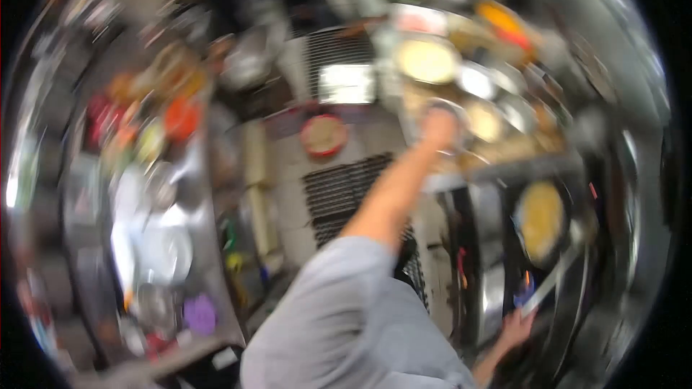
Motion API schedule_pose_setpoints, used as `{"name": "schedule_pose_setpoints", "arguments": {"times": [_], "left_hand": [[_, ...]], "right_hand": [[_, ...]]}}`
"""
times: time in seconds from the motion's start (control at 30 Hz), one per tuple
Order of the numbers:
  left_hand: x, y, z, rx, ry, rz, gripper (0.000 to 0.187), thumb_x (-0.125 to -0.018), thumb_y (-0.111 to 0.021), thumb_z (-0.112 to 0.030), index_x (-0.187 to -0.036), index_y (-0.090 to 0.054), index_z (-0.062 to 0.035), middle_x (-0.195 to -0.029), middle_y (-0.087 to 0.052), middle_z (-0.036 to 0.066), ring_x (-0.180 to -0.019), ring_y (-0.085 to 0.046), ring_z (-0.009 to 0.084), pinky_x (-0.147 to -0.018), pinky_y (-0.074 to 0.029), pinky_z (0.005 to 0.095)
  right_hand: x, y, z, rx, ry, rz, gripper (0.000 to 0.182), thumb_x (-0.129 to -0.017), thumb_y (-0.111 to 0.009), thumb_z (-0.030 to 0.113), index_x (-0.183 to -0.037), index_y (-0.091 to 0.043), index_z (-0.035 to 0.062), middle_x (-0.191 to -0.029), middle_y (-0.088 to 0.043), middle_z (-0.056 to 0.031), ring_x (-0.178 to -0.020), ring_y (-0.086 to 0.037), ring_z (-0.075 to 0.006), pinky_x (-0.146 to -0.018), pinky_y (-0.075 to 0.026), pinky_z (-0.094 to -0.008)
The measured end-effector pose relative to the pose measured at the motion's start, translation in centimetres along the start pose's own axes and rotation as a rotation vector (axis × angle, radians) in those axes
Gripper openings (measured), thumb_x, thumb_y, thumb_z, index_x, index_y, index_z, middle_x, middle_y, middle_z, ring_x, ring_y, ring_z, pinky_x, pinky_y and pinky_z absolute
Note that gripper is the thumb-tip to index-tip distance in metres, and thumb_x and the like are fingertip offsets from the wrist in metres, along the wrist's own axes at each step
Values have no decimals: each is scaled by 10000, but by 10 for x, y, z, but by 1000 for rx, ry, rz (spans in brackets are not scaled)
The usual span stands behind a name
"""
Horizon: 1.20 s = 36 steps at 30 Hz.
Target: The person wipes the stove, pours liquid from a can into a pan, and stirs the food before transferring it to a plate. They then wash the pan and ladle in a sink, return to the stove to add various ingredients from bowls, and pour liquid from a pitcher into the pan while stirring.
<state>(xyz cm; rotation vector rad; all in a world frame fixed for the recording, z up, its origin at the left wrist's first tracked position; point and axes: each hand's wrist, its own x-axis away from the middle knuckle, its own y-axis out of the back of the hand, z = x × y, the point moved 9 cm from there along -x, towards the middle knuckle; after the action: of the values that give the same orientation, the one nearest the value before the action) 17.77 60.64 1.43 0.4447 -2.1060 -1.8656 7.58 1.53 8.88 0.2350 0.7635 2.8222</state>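
My left hand [441, 130] reaches out over the crowded counter, at a round metal bowl [459, 137]. Blur smears its fingers, so their grip cannot be made out. Low on the right, my right hand [517, 328] is closed around the pale handle of a long ladle [551, 284]. The ladle's rounded head lies beside a dark pan [520, 222] that holds yellow food [542, 220]. A small orange and blue flame [527, 284] shows near my right hand, below the pan.
Several bowls, including one with pale yellow contents [428, 61], crowd the counter. A red-rimmed basin [324, 135] stands on the floor near black mats [346, 191]. A metal table [216, 274] at left bears dishes, an orange container [182, 117] and a purple item [200, 315].
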Motion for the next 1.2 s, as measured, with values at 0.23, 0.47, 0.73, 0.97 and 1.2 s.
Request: {"name": "schedule_pose_setpoints", "arguments": {"times": [0.23, 0.47, 0.73, 0.97, 1.2], "left_hand": [[0, 13, -5, 198, -295, 50, 376, -709, -656, -216, -1077, -689, -143, -1016, -674, 160, -987, -620, 325, -881, -478, 415], [8, 31, -21, 80, -320, 189, 358, -688, -670, -157, -1033, -703, -65, -1000, -662, 216, -960, -623, 374, -870, -477, 432], [12, 35, -38, -71, -341, 184, 286, -709, -622, -96, -975, -692, -17, -926, -656, 251, -904, -633, 406, -802, -486, 459], [17, 41, -45, -57, -474, 50, 223, -730, -536, -39, -899, -670, 17, -791, -627, 275, -767, -614, 411, -702, -470, 464], [12, 40, -45, -94, -365, 132, 246, -730, -549, -51, -930, -678, 11, -826, -643, 270, -809, -625, 415, -737, -483, 455]], "right_hand": [[-16, -71, -5, -491, -208, 172, 343, -915, -546, 105, -1238, -531, -10, -646, -499, -9, -439, -459, -89, -365, -360, -239], [-18, -93, -55, -713, -323, 147, 377, -965, -540, 307, -1122, -634, -23, -811, -654, -44, -592, -580, -117, -600, -488, -247], [59, -162, -289, -1432, -706, -152, 201, -915, -551, 113, -1095, -581, 28, -937, -642, -108, -755, -662, -213, -711, -575, -340], [41, -237, -360, -1295, -955, -572, 423, -920, -487, 7, -1333, -393, 11, -1133, -551, -166, -855, -656, -258, -741, -596, -344], [49, -224, -327, -1430, -953, -554, 350, -941, -528, 145, -1261, -470, 16, -1028, -595, -131, -806, -640, -219, -747, -581, -356]]}}
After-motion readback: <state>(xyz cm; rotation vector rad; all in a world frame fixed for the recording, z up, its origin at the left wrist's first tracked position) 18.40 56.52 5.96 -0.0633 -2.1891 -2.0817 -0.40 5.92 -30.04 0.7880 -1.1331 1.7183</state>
